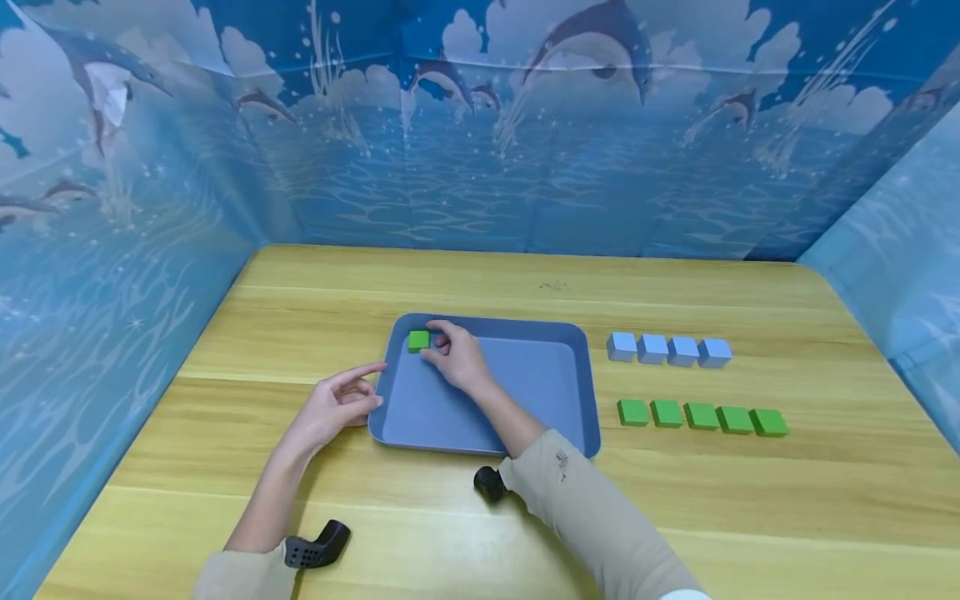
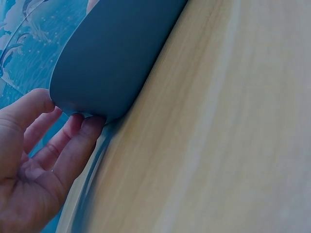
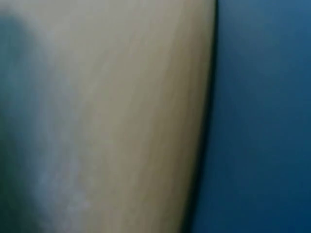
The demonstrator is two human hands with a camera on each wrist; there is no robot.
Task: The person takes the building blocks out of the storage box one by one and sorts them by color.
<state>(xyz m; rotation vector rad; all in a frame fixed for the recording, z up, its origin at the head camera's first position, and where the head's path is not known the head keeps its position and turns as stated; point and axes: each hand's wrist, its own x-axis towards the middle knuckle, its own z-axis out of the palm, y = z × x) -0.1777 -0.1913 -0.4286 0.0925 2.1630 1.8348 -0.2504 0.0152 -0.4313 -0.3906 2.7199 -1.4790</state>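
A blue-grey tray point(image 1: 517, 383) lies on the table in the head view. Near its back left corner, inside, is a green block point(image 1: 418, 342). My right hand point(image 1: 459, 360) reaches over the tray to that block, with thumb and index finger parted at its right side. At the tray's left side, my left hand point(image 1: 333, 407) touches the outer wall with its fingertips. The left wrist view shows the fingers of the left hand point(image 2: 43, 150) against the corner of the tray point(image 2: 107, 63). In the right wrist view, the right hand's fingers are hidden.
Right of the tray stands a row of several light blue cubes point(image 1: 652, 349). Nearer the front is a row of several green blocks point(image 1: 701, 416). A curtain with dolphins point(image 1: 480, 167) encloses the wooden table point(image 1: 420, 525) at the back and sides.
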